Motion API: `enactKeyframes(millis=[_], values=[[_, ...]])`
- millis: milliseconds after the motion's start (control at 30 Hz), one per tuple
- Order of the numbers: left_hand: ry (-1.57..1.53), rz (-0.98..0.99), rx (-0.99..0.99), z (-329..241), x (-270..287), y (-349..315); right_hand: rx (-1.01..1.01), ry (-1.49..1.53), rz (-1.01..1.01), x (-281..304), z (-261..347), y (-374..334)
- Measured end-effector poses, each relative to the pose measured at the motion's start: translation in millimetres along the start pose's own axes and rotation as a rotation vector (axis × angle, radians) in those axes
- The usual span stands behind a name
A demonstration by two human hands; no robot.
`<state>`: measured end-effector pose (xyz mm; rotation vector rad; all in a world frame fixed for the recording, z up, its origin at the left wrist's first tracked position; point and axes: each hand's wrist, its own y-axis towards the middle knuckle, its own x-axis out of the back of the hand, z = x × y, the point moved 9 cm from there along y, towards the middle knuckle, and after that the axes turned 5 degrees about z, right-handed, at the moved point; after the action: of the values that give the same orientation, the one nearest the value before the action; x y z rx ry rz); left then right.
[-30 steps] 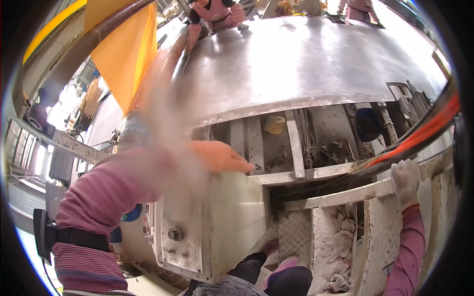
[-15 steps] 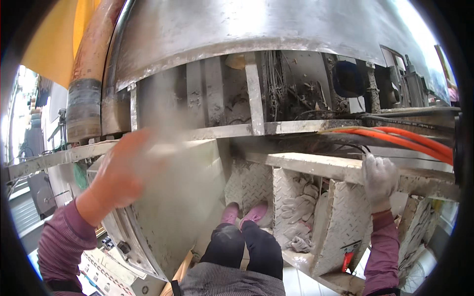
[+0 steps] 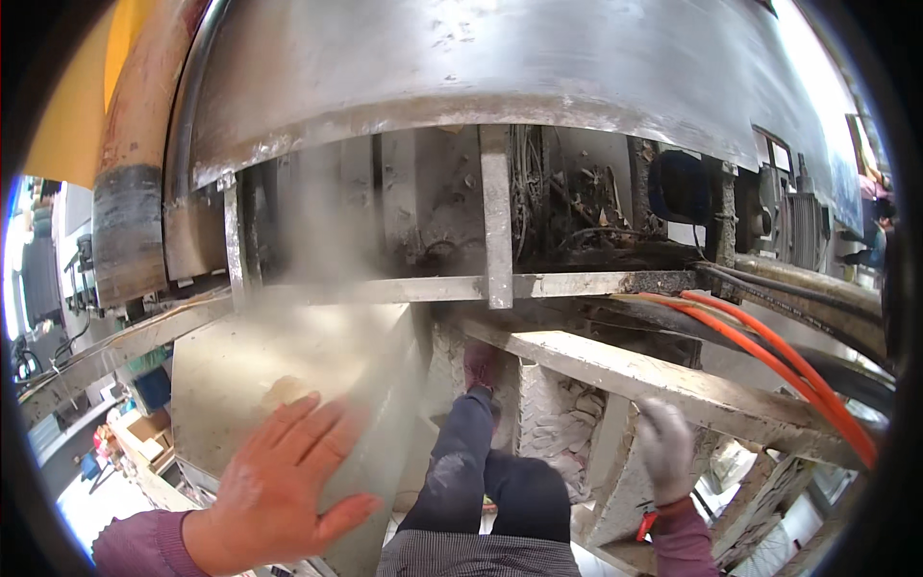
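My left hand (image 3: 288,481) is bare, with its fingers spread flat and nothing in it. It is over the front of a pale box-shaped cabinet (image 3: 216,370); whether it touches the top I cannot tell. A light tan patch (image 3: 285,390) shows on that top just beyond the fingertips. My right hand (image 3: 665,450) wears a whitish work glove and is at the lower edge of a worn white rail (image 3: 567,363). Its fingers are blurred, so their grip on the rail is unclear.
Ahead, a large curved metal panel (image 3: 461,67) overhangs a dirty frame with cables. Orange hoses (image 3: 769,337) cross at right. Below the rail are steps with whitish gloves (image 3: 567,423). A purple shoe (image 3: 481,367) is between cabinet and steps. A rusty pipe (image 3: 135,183) stands at left.
My left hand has come down and nearer, its fingers now spread. My right hand has moved nearer and left along the rail. My view has shifted, and one foot is farther forward.
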<state>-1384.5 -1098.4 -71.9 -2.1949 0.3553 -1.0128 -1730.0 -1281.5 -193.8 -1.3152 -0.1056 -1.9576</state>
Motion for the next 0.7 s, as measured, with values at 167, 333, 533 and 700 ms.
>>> enactKeyframes(millis=[167,333,533,700], values=[[-0.060,-0.008,-0.061,2,2,2,-0.694,0.632,0.770,-122,-23,7],[-0.038,-0.066,-0.098,11,4,-7,-0.259,0.713,1.328,-154,71,4],[-0.067,-0.031,-0.091,9,-4,-7,-0.275,0.515,1.192,-39,143,90],[-0.113,-0.090,-0.126,8,2,-5,-0.030,0.161,0.830,32,197,168]])
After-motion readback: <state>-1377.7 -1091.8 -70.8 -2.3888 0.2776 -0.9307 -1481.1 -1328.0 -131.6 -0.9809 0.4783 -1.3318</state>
